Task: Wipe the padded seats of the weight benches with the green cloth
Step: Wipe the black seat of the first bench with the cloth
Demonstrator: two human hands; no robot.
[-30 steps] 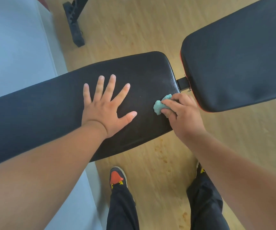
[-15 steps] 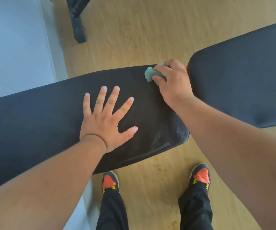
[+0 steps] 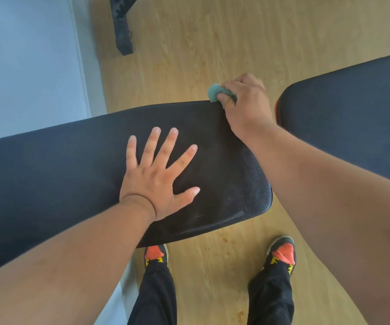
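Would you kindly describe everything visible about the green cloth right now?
The green cloth is a small teal-green wad, soft and fabric-like, bunched up rather than spread flat. The right hand grips it with curled fingers, so only its left part sticks out past the fingertips; the rest is hidden. It sits at the far edge of the long black bench pad, near that pad's right end, apparently touching the edge. Nothing else is seen touching it.
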